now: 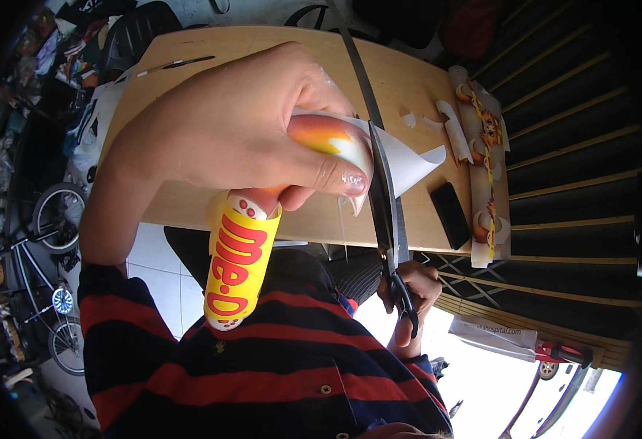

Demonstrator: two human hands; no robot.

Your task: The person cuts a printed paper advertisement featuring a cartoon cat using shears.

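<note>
Printed paper is gripped by the left hand at eleven o'clock; black scissors are held by the right hand at four o'clock.

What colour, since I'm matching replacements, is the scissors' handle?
The scissors' handle is black, clearest in head view.

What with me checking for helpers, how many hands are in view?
2: the left hand at upper centre, gripping a curled printed sheet, and the right hand lower and further right, holding the scissors. No others show.
</note>
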